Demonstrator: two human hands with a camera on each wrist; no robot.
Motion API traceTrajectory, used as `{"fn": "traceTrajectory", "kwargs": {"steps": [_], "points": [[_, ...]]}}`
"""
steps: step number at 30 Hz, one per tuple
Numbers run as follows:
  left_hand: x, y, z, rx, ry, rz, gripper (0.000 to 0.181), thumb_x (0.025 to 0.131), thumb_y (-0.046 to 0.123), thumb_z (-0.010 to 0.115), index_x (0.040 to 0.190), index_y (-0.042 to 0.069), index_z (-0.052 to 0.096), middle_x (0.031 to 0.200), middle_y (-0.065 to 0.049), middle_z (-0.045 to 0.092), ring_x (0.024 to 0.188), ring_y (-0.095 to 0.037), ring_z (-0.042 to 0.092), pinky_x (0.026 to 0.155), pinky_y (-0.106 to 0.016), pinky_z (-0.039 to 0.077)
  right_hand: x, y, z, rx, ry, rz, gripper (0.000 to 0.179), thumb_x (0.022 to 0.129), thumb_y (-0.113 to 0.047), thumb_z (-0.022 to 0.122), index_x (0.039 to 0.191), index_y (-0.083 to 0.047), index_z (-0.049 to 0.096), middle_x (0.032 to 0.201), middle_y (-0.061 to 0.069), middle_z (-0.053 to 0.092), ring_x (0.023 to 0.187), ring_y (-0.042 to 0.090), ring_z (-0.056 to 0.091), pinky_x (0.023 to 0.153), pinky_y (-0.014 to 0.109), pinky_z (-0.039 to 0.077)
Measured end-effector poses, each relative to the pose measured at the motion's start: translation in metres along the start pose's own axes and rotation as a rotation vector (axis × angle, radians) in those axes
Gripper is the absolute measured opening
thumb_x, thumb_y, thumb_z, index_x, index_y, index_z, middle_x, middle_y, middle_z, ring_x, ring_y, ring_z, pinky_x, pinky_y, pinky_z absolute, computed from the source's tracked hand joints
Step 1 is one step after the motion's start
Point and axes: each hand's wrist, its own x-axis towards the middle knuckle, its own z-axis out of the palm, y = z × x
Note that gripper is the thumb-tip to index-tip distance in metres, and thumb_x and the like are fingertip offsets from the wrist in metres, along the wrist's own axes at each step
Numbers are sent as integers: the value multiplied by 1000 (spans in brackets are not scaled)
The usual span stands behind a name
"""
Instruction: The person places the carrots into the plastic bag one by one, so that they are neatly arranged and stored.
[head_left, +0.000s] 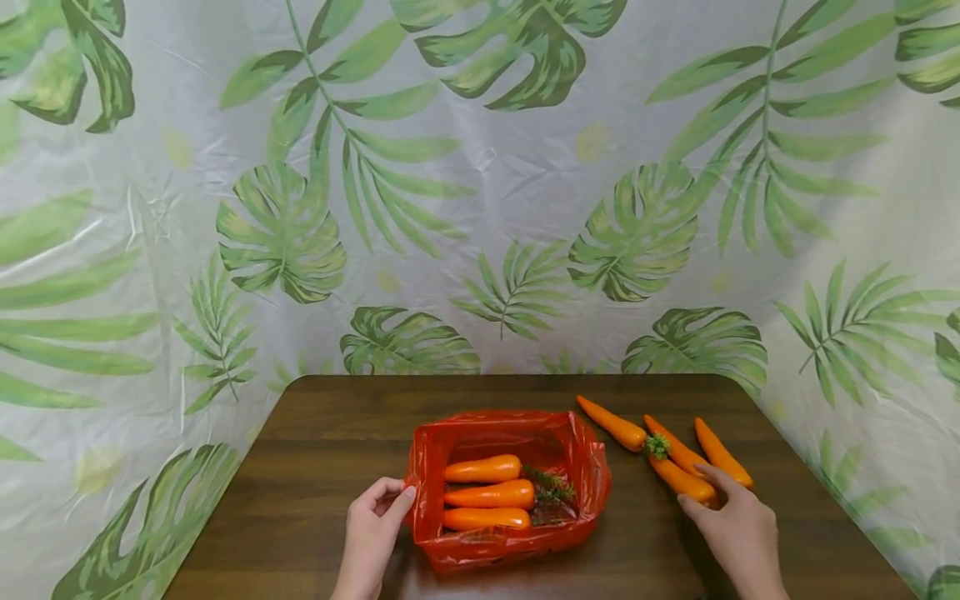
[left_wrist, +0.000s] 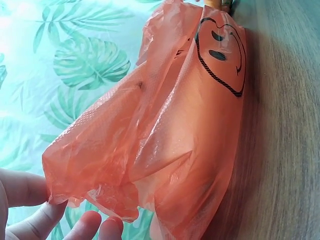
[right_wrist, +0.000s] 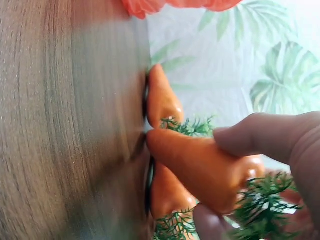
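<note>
Remotely, I'm pinching bag [head_left: 501, 554] with left hand [head_left: 374, 525], carrot [head_left: 678, 480] with right hand [head_left: 737, 523], risking brushed neighbouring carrots [head_left: 722, 452] rolling away

Head view: moderate, diffuse light; the leaf-print sheet [head_left: 487, 183] shows wrinkle glare far above and left of the left grip [head_left: 375, 525] and brightens toward the edge beyond the right grip [head_left: 735, 521]. The table [head_left: 337, 450] reads dark, with a soft shadow just left of the right grip. Left wrist view: cool and bright; the sheet behind the grip is pale and soft in detail, while the red bag [left_wrist: 150, 135] appears translucent, its folds marked by thin highlights. Right wrist view: the background beyond the grip is washed out; the carrot [right_wrist: 200, 165] bears glossy highlights, a blurred dark band crosses the table beside it, and pale reflections lie farther off.
</note>
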Motion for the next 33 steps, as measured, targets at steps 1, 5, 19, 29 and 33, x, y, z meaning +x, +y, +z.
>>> {"fn": "traceTrajectory", "kwargs": {"steps": [1,5,19,29,33], "points": [[0,0,0,-2,-1,0,15,92,9,72,98,-4,69,93,-13,69,79,-18,66,71,-30,57,0,0,0,8,16,1,65,83,-49,79,134,-11,64,129,31,60,95,50,59,73,54,45],[0,1,-1,-8,-4,2,16,93,10,72,98,-4,69,93,-14,69,79,-19,66,71,-31,57,-1,-1,-1,36,62,15,62,85,-52,76,132,-13,66,127,31,61,89,43,59,68,48,44],[-1,2,-1,-11,-2,-12,16,93,11,73,99,-4,69,93,-13,69,80,-19,66,71,-32,57,-4,-3,-2,133,198,33,54,81,-50,81,124,-19,71,120,19,69,99,43,60,74,45,42],[-1,2,-1,-23,-2,-7,17,93,10,73,99,-5,69,94,-14,69,80,-18,66,72,-34,58,-4,-5,-2,174,259,0,47,78,-49,85,117,-24,75,116,18,70,92,40,62,68,37,41],[-1,1,-1,-18,1,-7,16,93,9,73,99,-5,69,93,-14,69,80,-18,66,71,-33,58,-6,-6,-2,197,275,-18,45,78,-48,85,116,-27,75,115,17,71,83,31,60,59,30,39]]}}
